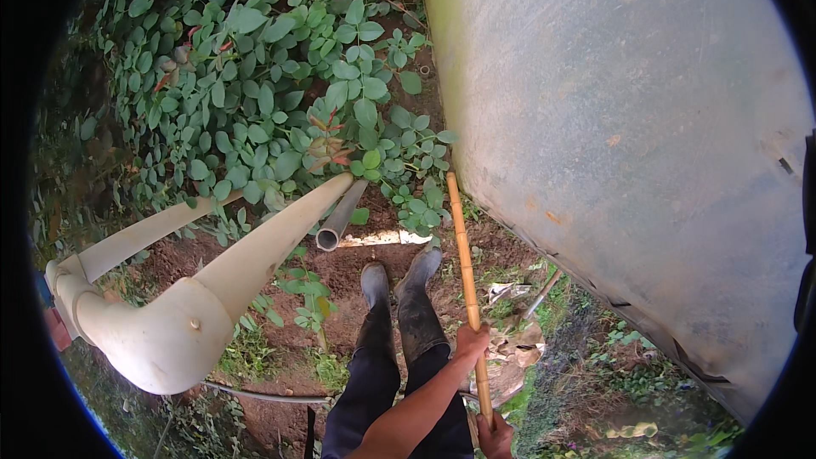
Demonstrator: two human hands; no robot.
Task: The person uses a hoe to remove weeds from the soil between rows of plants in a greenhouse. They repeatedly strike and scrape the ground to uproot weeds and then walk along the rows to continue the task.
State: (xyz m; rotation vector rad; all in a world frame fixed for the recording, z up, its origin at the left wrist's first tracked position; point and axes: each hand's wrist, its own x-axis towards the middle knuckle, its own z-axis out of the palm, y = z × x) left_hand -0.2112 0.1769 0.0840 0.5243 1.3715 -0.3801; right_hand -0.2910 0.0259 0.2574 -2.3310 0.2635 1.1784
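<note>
A bamboo pole (463, 255) runs from the lower centre up to the foot of the plastic sheeting, its far end beside the rose leaves. Around its middle part my left hand (472, 341) is closed. Lower down, near the bottom edge of the view, my right hand (495, 435) grips the near end of the same pole. Whether the far end touches the soil or the sheet, I cannot tell. My black rubber boots (417, 306) stand on brown soil to the left of the pole.
Dense rose bushes (268, 89) fill the upper left. A large pale elbow pipe (172, 331) and an open-ended grey pipe (344, 213) lie at left. Cloudy plastic sheeting (612, 115) slopes along the right. A thin hose (268, 397) crosses the ground; crumpled scraps (516, 347) lie right of the pole.
</note>
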